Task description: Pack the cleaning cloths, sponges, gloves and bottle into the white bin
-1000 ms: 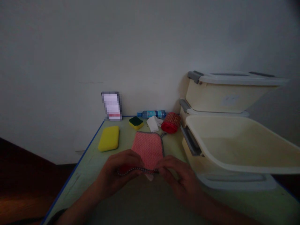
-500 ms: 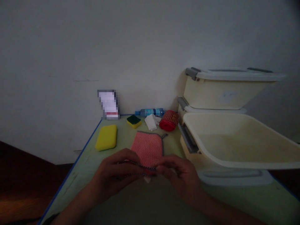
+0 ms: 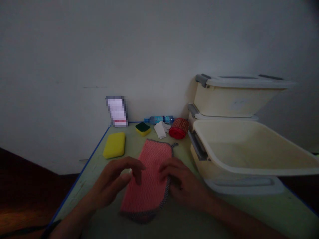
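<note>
A pink woven cloth with a grey edge lies spread flat on the green table, running from the middle toward me. My left hand hovers at its left side with fingers spread, fingertips over the cloth. Fingers of my right hand rest on the cloth's right edge, loosely curled, holding nothing I can make out.
At the back stand a yellow sponge, a green-topped sponge, a white crumpled cloth, a rolled red cloth and a lying water bottle. Stacked cream plastic bins fill the right. The table's blue edge is on the left.
The cloth's near edge, pinched up in both hands before, now lies unfolded toward me. Both hands have let go and moved apart to its sides.
</note>
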The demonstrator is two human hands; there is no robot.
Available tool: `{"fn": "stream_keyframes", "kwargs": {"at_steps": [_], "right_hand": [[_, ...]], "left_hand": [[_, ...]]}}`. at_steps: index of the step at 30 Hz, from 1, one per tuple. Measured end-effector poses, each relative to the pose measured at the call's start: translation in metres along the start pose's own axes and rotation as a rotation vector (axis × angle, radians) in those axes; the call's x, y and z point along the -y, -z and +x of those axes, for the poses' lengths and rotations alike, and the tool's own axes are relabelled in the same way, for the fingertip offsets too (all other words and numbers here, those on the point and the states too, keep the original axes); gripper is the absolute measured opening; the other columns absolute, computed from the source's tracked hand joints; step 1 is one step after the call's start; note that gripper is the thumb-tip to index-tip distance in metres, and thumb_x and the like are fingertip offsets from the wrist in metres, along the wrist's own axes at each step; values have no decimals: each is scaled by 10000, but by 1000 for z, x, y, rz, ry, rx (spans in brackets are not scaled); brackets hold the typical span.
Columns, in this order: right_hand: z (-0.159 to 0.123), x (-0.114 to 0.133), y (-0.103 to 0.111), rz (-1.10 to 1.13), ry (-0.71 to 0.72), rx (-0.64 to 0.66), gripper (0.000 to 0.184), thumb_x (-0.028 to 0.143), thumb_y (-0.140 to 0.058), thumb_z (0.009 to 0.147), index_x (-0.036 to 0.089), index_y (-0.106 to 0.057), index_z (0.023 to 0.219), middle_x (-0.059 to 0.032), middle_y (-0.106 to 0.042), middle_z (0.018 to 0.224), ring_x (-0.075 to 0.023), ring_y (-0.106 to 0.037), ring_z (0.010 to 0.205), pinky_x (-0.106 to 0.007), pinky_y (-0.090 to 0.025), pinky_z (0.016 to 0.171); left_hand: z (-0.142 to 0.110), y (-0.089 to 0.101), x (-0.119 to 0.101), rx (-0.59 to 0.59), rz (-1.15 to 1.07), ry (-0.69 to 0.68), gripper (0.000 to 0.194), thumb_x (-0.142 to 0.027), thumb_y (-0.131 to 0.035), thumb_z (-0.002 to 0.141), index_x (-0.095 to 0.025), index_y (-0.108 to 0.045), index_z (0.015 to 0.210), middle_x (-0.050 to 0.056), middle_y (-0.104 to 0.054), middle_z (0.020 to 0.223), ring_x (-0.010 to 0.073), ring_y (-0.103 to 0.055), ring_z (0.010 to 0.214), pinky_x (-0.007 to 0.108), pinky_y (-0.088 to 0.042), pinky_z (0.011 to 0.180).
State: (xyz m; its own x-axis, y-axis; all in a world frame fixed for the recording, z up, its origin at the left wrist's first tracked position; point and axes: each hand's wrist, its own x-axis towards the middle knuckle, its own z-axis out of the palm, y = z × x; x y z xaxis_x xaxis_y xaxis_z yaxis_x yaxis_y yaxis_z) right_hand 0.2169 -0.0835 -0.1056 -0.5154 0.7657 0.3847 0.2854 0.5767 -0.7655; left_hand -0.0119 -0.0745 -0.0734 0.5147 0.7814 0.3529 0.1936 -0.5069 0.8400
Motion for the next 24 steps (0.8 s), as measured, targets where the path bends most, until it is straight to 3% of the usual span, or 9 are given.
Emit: {"fn": "stream_keyframes", "kwargs": {"at_steps": [2,4,8,12,14,18,21,24], "right_hand": [[0,1,2,20,15,49,344,81,-501,666,193,-536,990,-63,-536,1063,-194,-469,1035,-367,-375,892],[-1,1,2,-8,-31,13,342,150,-471,738,195,-490,1076,-83,-486,1153,-205,-424,1108,-386,-360,924],[-3,-7,-4,-264,-232,-138,331,231,-353,858,171,-451,1168,-132,-401,1290,-232,-304,1242,-451,-269,1009],[-7,-21,-13,-507,-324,-86,564,398,-380,858,81,-316,1320,-209,-233,1410,-327,-112,1318,-543,-190,1024],[-6,-27,-14,-530,-332,-84,579,413,-368,861,89,-300,1337,-204,-242,1411,-330,-128,1315,-546,-191,1023],[4,-31,-14,-365,-270,-136,471,324,-357,873,130,-359,1302,-158,-408,1324,-249,-317,1253,-463,-259,1026],[12,-29,-14,-126,-223,-211,440,279,-395,860,153,-372,1281,-134,-459,1277,-207,-410,1188,-407,-324,997],[15,-22,-16,79,-203,-228,414,255,-402,867,183,-369,1273,-111,-453,1287,-184,-445,1161,-366,-367,966]], "left_hand": [[4,-4,2,-22,205,90,253,-338,-422,864,-164,-593,797,20,-611,664,128,-571,614,236,-443,582],[9,-8,6,-15,359,108,201,-273,-439,856,-161,-584,774,25,-615,715,125,-568,656,231,-450,609],[11,-15,13,142,501,29,199,-234,-420,859,-180,-583,960,71,-624,968,159,-569,909,296,-461,813],[7,-20,20,226,691,6,351,-283,-407,866,-209,-476,1202,99,-455,1311,221,-364,1234,434,-334,995],[5,-25,26,283,774,51,435,-343,-387,874,-218,-380,1291,97,-373,1379,239,-283,1285,487,-288,1014],[4,-36,34,289,876,97,493,-408,-342,880,-233,-296,1339,91,-320,1408,261,-219,1309,554,-197,1028],[6,-40,32,214,848,95,458,-400,-362,874,-225,-377,1296,103,-380,1373,277,-263,1290,572,-161,1030],[11,-39,26,65,637,144,353,-344,-343,889,-191,-506,1162,114,-514,1237,248,-424,1183,488,-289,1005]]}}
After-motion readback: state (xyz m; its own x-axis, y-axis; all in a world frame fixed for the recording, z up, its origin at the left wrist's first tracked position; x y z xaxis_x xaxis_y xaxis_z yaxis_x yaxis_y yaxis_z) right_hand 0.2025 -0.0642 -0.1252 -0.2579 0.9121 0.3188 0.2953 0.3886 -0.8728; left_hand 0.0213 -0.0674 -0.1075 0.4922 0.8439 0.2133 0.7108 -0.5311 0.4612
